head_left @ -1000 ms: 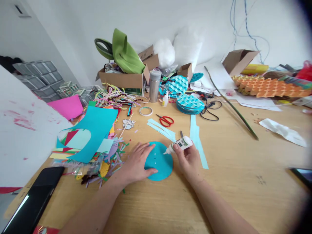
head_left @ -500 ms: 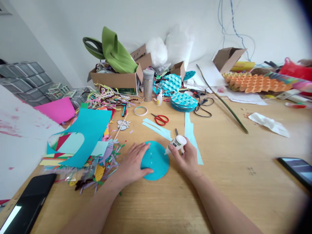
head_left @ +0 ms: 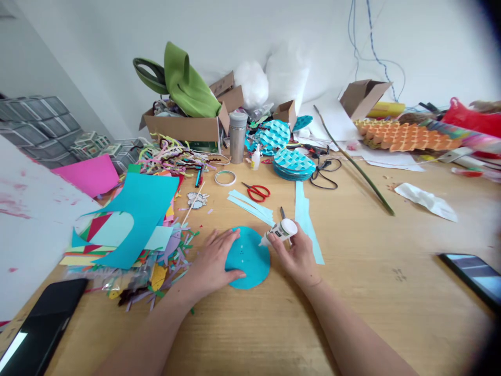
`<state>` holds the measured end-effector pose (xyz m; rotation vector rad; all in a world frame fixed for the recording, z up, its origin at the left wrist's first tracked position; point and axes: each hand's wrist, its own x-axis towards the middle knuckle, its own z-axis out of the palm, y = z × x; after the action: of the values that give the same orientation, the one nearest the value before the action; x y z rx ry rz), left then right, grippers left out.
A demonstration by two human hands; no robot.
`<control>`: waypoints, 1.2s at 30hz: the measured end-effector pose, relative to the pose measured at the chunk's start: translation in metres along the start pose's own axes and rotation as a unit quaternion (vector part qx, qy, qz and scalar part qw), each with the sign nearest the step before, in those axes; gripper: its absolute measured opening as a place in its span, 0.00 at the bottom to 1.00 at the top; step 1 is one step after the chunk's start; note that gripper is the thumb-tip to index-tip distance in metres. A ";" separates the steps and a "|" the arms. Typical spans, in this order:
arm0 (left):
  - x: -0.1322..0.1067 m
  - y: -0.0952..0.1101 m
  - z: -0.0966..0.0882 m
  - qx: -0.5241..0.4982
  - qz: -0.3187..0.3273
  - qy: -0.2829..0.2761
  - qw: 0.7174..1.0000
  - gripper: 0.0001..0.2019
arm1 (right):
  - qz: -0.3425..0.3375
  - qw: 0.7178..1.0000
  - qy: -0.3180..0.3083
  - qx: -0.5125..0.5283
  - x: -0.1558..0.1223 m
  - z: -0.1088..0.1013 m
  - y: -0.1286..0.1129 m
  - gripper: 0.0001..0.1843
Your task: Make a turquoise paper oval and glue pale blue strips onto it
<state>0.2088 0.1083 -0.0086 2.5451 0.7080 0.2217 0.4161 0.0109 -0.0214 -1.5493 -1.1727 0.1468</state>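
Note:
A blue paper circle (head_left: 252, 261) lies flat on the table in front of me. My left hand (head_left: 213, 261) rests on its left edge, fingers and thumb spread apart. In my right hand (head_left: 298, 256) is a white glue bottle (head_left: 282, 231), tipped so its nozzle points down and left at the circle's upper right edge. Whether the nozzle touches the paper I cannot tell. Several small pale spots and dark dots show near the circle's middle. Beyond the bottle lie pale blue paper strips (head_left: 250, 206) and a dark pen, partly hidden by my right hand.
Red-handled scissors (head_left: 258, 193) and a tape roll (head_left: 225, 178) lie farther back. Cut blue paper (head_left: 151, 198) tops a pile of scraps at left. Behind stand a steel flask (head_left: 237, 138) and stacked blue honeycomb discs (head_left: 294, 163). Phones lie at left (head_left: 43, 318) and right (head_left: 475, 277).
The glue bottle's nozzle has shifted slightly left, in over the circle's edge. My left hand stays in place on the paper. The whole view has moved a little.

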 end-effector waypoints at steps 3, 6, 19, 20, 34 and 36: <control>0.001 0.000 0.000 0.005 -0.003 -0.004 1.000 0.42 | -0.017 1.000 0.004 -0.024 0.001 0.000 0.000 0.11; 0.001 0.000 0.001 0.006 -0.005 -0.005 1.000 0.42 | -0.030 0.999 0.008 -0.040 0.001 0.000 0.000 0.11; 0.000 0.006 -0.004 -0.001 -0.021 -0.014 1.000 0.45 | -0.091 0.994 -0.016 -0.059 0.000 0.005 0.000 0.10; 0.000 0.005 -0.004 -0.003 -0.021 -0.015 1.000 0.45 | -0.090 0.994 -0.019 -0.060 0.000 0.005 0.001 0.09; -0.001 0.005 -0.004 -0.012 -0.011 0.001 1.000 0.49 | -0.102 0.992 -0.039 -0.061 -0.002 0.007 0.000 0.09; -0.001 0.005 -0.004 -0.011 -0.012 0.000 1.000 0.49 | -0.108 0.991 -0.039 -0.063 -0.002 0.008 0.000 0.09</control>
<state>0.2088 0.1054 -0.0032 2.5151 0.7327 0.2202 0.4100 0.0147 -0.0251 -1.5258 -1.4269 -0.0105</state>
